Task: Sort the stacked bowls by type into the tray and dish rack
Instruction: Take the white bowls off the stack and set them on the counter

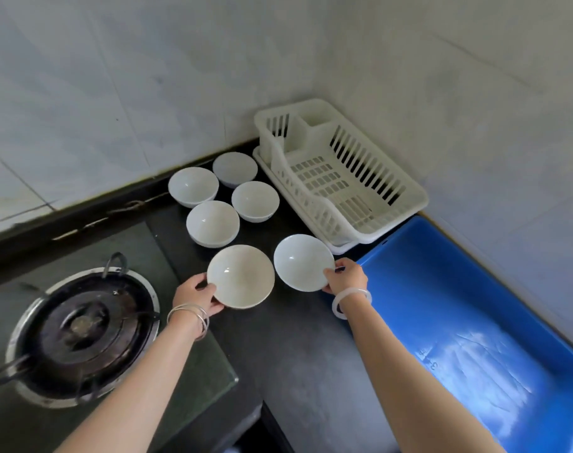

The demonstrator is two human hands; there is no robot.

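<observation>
Your forearms reach in from the bottom edge, thin metal bangles (188,317) on the left wrist and a pale bracelet (350,302) on the right. Your left hand (197,297) grips the left bowl (241,276) at its near rim, thumb on top and fingers curled underneath. Your right hand (347,276) pinches the right bowl (303,262) by its right edge, thumb over the rim. Both bowls are tilted towards you, side by side and apart, over the dark countertop (295,338).

Behind them, four more bowls (212,223) stand upright in a close cluster near the wall. Just right of that cluster, the white dish rack (416,191) sits in the corner. The blue tray (442,305) lies in front of the rack, just beside your right hand. A gas burner (82,325) sits well to your left.
</observation>
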